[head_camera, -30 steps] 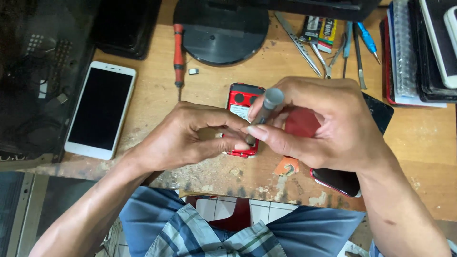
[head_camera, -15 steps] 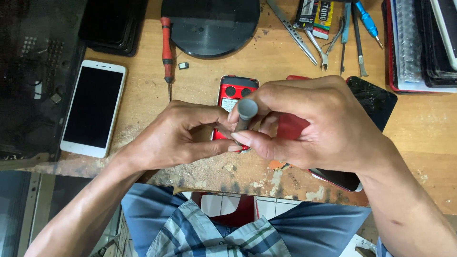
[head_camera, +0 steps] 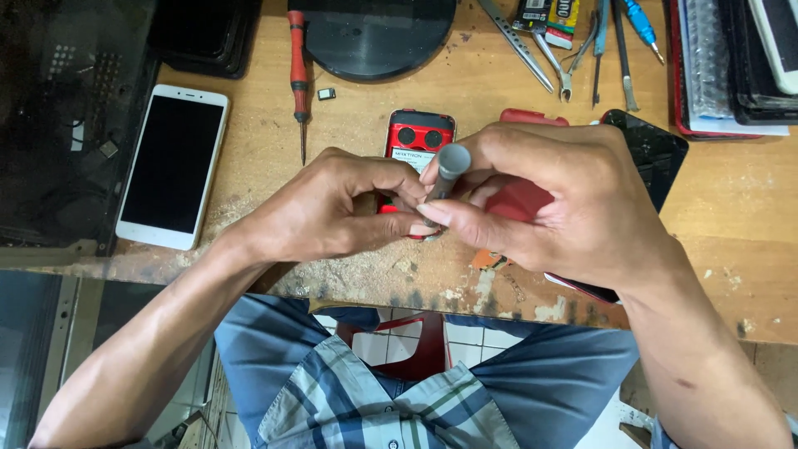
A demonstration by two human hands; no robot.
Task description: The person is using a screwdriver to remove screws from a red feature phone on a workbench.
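The right hand (head_camera: 557,204) was curled around a slim grey cylindrical tool handle (head_camera: 449,166), thumb and fingers pinching it so that its round butt pointed up towards the camera. The tool's tip was hidden behind the fingers. The left hand (head_camera: 332,212) sat just beside it at nine o'clock, its fingers bent and pinched onto the lower end of a small red-and-black phone body (head_camera: 416,141) lying flat on the worn wooden workbench (head_camera: 731,224). The two hands touched over that phone, near the bench's front edge — only the phone's upper part, with two round openings, showed above the knuckles.

At nine o'clock from the hands, well apart, a white smartphone with a dark screen (head_camera: 173,166) lay face up. At eleven o'clock lay a red-handled screwdriver (head_camera: 298,71), its tip pointing towards the person, and just beside it a tiny dark square part (head_camera: 327,94). At twelve o'clock stood a round black disc-shaped base (head_camera: 374,37). At one o'clock, metal tweezers (head_camera: 517,43) lay near a blue-handled tool (head_camera: 642,25). A dark phone panel (head_camera: 652,154) lay partly under the right hand at three o'clock, and a flat red piece (head_camera: 519,199) showed beneath the right palm — what it was could not be told.
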